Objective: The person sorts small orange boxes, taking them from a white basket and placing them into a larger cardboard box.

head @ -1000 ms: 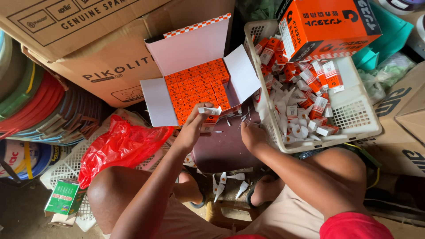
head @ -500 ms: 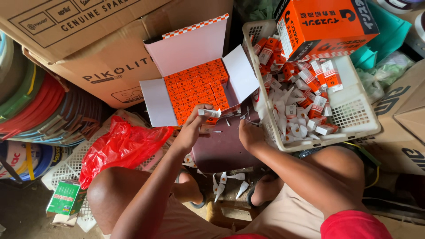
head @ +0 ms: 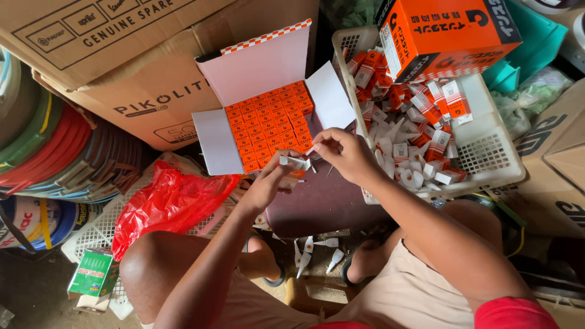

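Note:
My left hand (head: 272,181) pinches a small white and orange carton (head: 295,162) just below the open white box (head: 214,141). Rows of small orange cartons (head: 271,122) fill that box, lid flaps spread. My right hand (head: 342,152) has its fingertips on the same small carton's flap, close to the left hand. To the right stands a white plastic basket (head: 495,153) heaped with loose small cartons (head: 420,128) and white flaps. Both hands hover over a dark maroon surface (head: 320,204) between my knees.
A large orange box (head: 448,33) rests on the basket's far rim. Brown shipping cartons (head: 140,67) stand behind. Coiled coloured hoses (head: 42,143) sit at left, a red plastic bag (head: 167,204) by my left knee, a small green box (head: 92,273) on the floor.
My right hand has moved up and left from the basket's near edge to meet the left hand at the small carton. The left hand has barely shifted.

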